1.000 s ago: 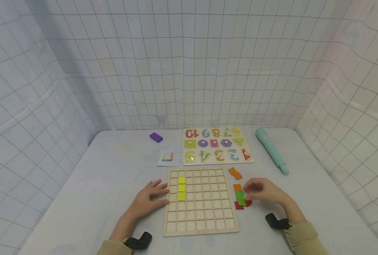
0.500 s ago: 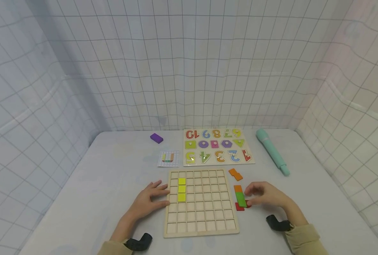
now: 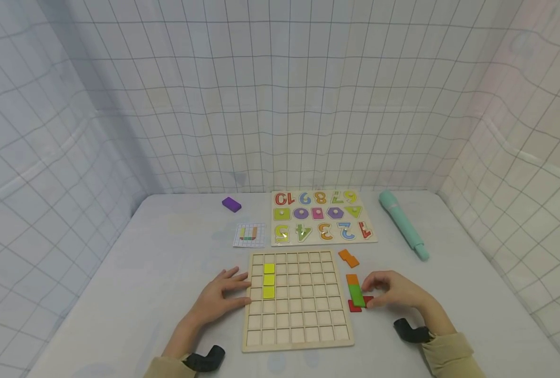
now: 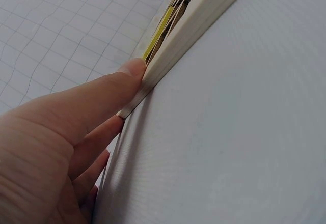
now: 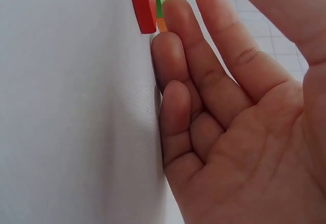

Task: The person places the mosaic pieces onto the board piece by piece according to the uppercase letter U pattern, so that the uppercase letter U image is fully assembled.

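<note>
A square wooden grid board (image 3: 297, 319) lies on the table, with three yellow square tiles (image 3: 269, 280) in one column near its left side. My left hand (image 3: 218, 296) rests beside the board, its extended fingers touching the left edge; the thumb reaches the rim in the left wrist view. To the right of the board, a green strip (image 3: 356, 295) lies with an orange piece (image 3: 352, 279) at its far end and red tiles (image 3: 354, 306) by its near end. My right hand (image 3: 395, 290) is just right of them, thumb and forefinger apart, thumb at a red tile (image 5: 143, 5). No piece is seen pinched.
More orange tiles (image 3: 348, 258) lie off the board's far right corner. Farther back are a number puzzle (image 3: 323, 240), a pattern card (image 3: 237, 240), a purple block (image 3: 231, 205) and a mint-green stick (image 3: 405, 226). A grid-patterned curtain (image 3: 289, 105) surrounds the table.
My right hand has shifted slightly toward me, its thumb now by the right-hand red tile, which looks turned a little. My left hand and the board have stayed in place.
</note>
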Demonstrator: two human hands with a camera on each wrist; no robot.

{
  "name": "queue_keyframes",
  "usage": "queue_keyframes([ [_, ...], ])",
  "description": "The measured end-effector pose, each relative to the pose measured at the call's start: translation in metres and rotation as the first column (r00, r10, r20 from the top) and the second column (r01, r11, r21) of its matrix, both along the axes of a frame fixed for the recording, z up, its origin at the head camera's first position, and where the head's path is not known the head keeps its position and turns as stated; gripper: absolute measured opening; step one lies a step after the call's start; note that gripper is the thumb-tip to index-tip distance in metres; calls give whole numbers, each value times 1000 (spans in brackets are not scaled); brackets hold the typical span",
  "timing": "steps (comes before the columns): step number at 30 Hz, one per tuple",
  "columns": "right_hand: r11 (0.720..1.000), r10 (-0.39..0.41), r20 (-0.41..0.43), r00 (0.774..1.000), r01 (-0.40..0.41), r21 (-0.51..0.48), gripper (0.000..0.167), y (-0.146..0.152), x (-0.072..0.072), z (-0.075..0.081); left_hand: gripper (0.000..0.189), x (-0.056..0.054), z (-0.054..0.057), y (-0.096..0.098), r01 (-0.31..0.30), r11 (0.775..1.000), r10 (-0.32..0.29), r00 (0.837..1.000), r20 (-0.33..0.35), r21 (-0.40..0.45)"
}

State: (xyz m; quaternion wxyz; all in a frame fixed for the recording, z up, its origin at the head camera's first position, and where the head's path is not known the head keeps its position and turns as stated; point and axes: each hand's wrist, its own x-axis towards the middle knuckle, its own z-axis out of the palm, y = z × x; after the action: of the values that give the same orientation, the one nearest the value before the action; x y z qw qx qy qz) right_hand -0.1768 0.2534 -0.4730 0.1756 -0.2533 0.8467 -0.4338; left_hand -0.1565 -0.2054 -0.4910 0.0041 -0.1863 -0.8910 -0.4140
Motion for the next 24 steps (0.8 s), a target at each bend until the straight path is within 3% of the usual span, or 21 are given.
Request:
queue_keyframes([
  [10, 1000, -5, 30, 1000, 5, 7, 29, -2, 4, 3, 46, 0, -1, 0, -1, 1000, 1, 1000, -4, -2],
  [24, 999, -16, -24, 1000, 17, 50, 28, -4, 4, -2, 45, 0, 0, 0, -2, 1000, 2, 1000, -3, 2],
])
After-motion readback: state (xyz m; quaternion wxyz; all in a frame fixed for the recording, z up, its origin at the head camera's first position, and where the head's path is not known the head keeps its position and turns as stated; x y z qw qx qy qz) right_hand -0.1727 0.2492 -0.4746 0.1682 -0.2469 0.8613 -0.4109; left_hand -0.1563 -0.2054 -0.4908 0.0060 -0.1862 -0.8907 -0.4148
